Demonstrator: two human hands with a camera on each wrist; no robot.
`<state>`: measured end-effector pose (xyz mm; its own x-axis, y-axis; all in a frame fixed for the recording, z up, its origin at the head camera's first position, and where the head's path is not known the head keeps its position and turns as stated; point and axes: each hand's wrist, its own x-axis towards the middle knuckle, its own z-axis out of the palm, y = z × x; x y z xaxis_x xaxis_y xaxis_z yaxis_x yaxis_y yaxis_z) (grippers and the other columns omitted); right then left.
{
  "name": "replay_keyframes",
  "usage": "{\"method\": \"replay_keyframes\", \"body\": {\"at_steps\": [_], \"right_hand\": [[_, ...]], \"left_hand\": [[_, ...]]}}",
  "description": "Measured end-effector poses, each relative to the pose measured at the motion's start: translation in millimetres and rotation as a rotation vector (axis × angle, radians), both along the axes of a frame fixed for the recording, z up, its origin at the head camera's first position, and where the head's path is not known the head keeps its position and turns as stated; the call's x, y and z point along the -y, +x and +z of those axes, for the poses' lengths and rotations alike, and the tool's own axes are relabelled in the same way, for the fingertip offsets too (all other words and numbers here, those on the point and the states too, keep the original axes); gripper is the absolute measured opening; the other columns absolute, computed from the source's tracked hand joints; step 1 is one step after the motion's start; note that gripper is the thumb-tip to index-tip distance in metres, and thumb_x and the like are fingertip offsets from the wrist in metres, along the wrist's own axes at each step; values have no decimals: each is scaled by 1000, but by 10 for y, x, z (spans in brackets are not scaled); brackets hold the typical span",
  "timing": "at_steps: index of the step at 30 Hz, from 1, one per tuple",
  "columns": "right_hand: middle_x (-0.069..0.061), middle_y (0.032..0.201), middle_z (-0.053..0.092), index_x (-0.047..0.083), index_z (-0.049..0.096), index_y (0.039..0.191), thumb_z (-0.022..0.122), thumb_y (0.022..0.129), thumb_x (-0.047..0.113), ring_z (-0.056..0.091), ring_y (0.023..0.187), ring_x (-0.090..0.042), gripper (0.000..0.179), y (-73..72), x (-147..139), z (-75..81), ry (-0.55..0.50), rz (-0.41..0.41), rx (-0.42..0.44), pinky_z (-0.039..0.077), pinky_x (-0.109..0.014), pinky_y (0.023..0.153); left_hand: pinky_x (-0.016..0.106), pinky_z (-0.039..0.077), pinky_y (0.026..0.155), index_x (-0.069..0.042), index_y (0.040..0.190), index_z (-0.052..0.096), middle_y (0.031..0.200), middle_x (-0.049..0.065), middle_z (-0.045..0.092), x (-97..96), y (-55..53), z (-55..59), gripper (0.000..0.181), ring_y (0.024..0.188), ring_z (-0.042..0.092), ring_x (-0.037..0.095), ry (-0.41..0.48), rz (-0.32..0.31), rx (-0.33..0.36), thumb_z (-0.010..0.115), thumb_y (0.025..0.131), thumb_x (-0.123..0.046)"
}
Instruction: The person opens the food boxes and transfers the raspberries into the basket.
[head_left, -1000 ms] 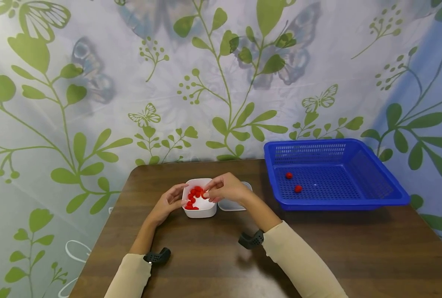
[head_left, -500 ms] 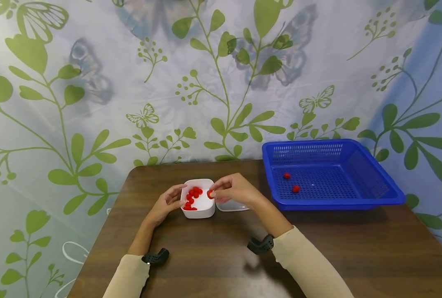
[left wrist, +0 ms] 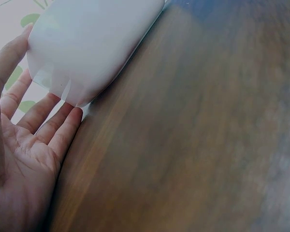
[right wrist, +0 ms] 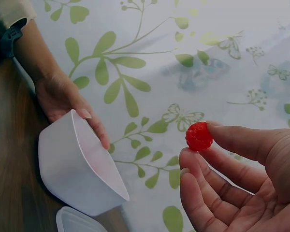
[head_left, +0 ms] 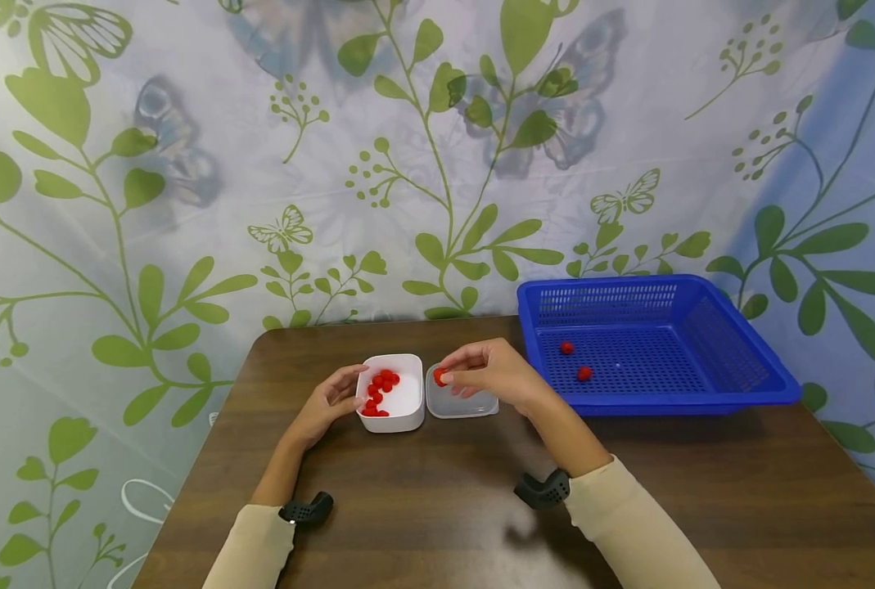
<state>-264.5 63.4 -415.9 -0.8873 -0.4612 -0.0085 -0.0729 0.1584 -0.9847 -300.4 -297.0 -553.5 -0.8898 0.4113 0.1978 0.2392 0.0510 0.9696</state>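
A red raspberry (right wrist: 199, 137) is pinched between the thumb and fingertips of my right hand (head_left: 498, 375), above the clear lid (head_left: 461, 405). Just left of that lid, a white square container (head_left: 408, 421) stands on the table with several red raspberries (head_left: 378, 394) along its left side. My left hand (head_left: 328, 406) rests against the container's left side. In the left wrist view, the fingers (left wrist: 65, 130) are nearly straight, their tips touching the container's wall. The container's inside is hidden in both wrist views.
A blue perforated basket (head_left: 661, 406) stands at the right of the wooden table (head_left: 408, 507), holding two red raspberries (head_left: 584, 373). A patterned cloth (head_left: 378, 180) hangs behind the table's far edge.
My right hand has moved right, out of the container and over the lid, carrying a raspberry. My left hand has stayed at the container's side.
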Motion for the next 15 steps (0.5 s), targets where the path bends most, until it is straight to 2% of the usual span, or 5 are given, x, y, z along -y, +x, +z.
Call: {"method": "replay_keyframes", "body": {"at_steps": [5, 8, 11, 15], "right_hand": [[-12, 96, 76, 5, 76, 108, 82, 86, 20, 72, 83, -29, 27, 9, -120, 12, -15, -18, 4, 60, -51, 79], [-11, 97, 76, 3, 76, 109, 82, 87, 19, 71, 84, -26, 28, 10, -192, 14, -23, -28, 2, 60, -49, 79], [-12, 97, 76, 1, 75, 111, 81, 87, 18, 71, 84, -26, 30, 4, -262, 19, -38, -43, -3, 60, -47, 77], [-14, 98, 76, -3, 73, 113, 81, 88, 14, 72, 84, -33, 32, -4, -353, 30, -68, -65, 3, 60, -51, 79]], "left_hand": [[23, 42, 107, 0, 147, 45, 148, 26, 46, 4, -2, -3, 56, 135, 44, 38, 2, -6, -7, 64, 95, 2], [23, 42, 107, -1, 147, 46, 148, 25, 46, 3, 2, 1, 56, 135, 44, 38, -2, -2, 2, 65, 95, 0], [23, 42, 107, -3, 147, 47, 148, 23, 47, 2, 7, 2, 56, 135, 45, 38, -5, 4, 9, 66, 95, -2], [24, 43, 107, -5, 147, 48, 148, 22, 48, -6, 12, 6, 56, 135, 45, 38, -7, 7, 18, 68, 94, -5]]}}
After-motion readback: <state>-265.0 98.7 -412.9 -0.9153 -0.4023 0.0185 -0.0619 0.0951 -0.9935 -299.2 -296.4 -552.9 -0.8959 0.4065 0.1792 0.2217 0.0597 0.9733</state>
